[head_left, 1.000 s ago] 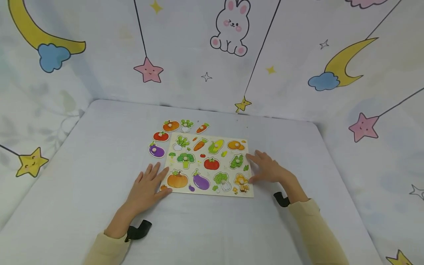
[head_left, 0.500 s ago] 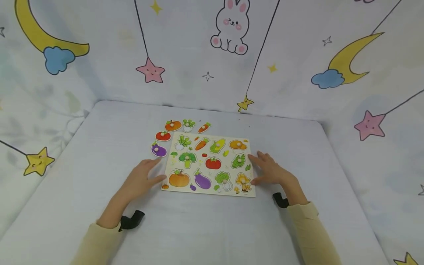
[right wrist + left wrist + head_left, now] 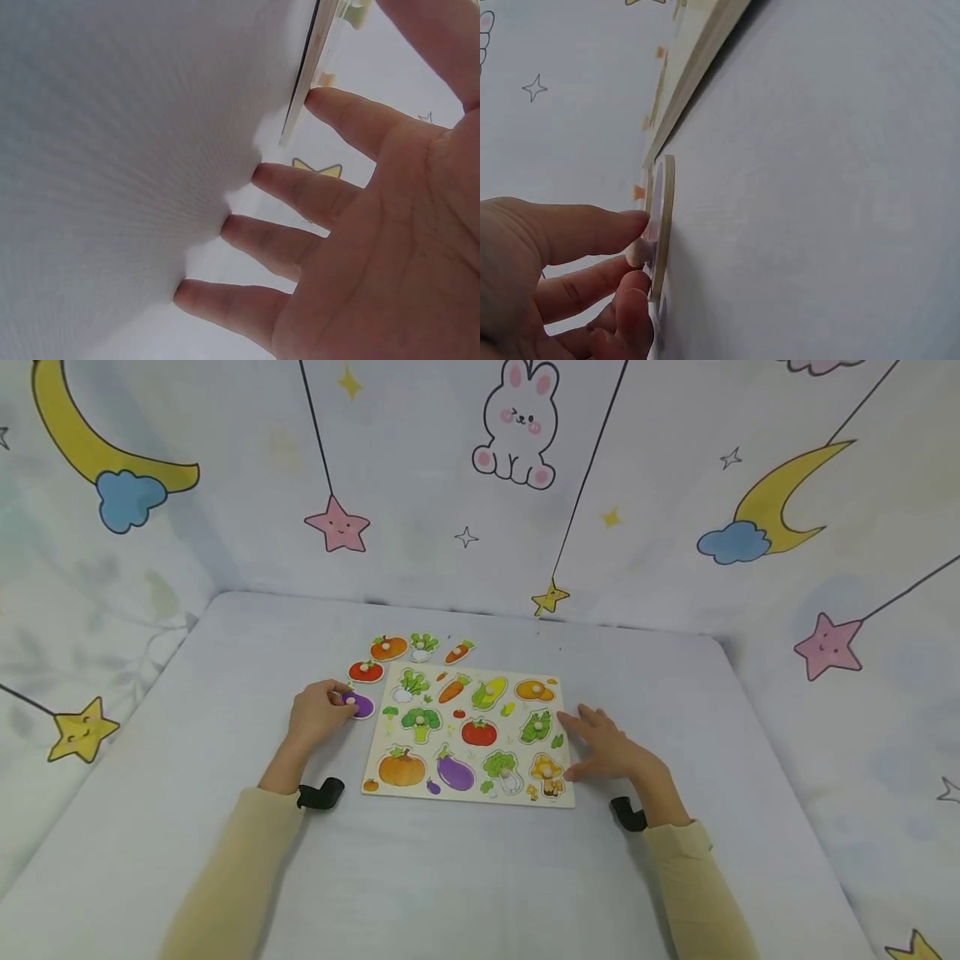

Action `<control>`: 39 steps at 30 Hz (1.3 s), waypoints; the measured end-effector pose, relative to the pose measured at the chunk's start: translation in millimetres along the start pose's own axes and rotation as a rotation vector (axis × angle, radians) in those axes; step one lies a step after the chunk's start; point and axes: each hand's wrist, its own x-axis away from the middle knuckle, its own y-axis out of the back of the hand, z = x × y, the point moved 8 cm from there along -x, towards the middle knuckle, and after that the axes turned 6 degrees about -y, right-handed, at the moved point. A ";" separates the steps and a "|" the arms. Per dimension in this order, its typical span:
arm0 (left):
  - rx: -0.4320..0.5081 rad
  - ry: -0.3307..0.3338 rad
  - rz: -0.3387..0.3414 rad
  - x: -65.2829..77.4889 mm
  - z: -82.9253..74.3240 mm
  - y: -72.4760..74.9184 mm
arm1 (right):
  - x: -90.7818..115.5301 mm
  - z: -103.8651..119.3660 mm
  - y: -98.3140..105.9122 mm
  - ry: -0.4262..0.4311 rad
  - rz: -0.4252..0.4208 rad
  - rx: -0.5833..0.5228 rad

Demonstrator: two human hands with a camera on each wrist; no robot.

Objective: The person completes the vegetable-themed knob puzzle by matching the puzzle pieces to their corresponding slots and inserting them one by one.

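Note:
With thumb and fingertips, my left hand (image 3: 317, 714) pinches the wooden knob (image 3: 639, 253) of a purple eggplant puzzle piece (image 3: 363, 705). The piece is just left of a pale wooden vegetable puzzle board (image 3: 509, 737); the left wrist view shows it edge-on, close over the cloth. My right hand (image 3: 611, 747) lies at the board's right side with fingers spread. Its index fingertip (image 3: 319, 97) is right at the board's edge, and other fingertips press into the white cloth. On the board, knobbed pieces include broccoli (image 3: 422, 721), corn (image 3: 489, 693) and mushroom (image 3: 547, 770).
Loose pieces lie around the board's far left corner: a tomato (image 3: 365, 672), a pumpkin (image 3: 388, 648), a white radish (image 3: 422, 654) and a carrot (image 3: 458, 652). A white cloth (image 3: 480, 877) covers the table. Behind stands a printed fabric backdrop (image 3: 420, 468).
My left hand has left the board's left edge and moved up and left to the eggplant piece, pinching its knob. The right hand stays at the board's right edge.

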 end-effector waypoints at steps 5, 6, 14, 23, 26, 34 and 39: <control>-0.022 0.015 -0.047 -3.9 2.7 -2.4 | 0.5 -0.4 -1.9 -0.002 -0.004 0.013; -0.025 0.015 -0.052 -4.1 2.5 -2.4 | 0.8 -0.5 -1.8 -0.002 -0.007 0.016; -0.091 0.008 -0.075 -1.8 -0.7 -0.8 | 1.0 -1.6 -1.4 0.000 -0.011 0.024; -0.146 -0.086 -0.006 31.5 -51.8 -19.4 | 1.1 -1.2 -1.9 0.007 -0.014 0.034; -0.166 -0.159 0.046 44.7 -73.6 -35.4 | 0.8 -0.9 -1.8 0.010 -0.015 0.034; -0.152 -0.288 0.129 68.0 -105.3 -73.8 | -1.7 -1.1 -2.3 0.013 -0.021 0.035; -0.136 -0.313 0.147 73.8 -111.4 -87.4 | -1.6 -1.0 -2.0 0.012 -0.027 0.041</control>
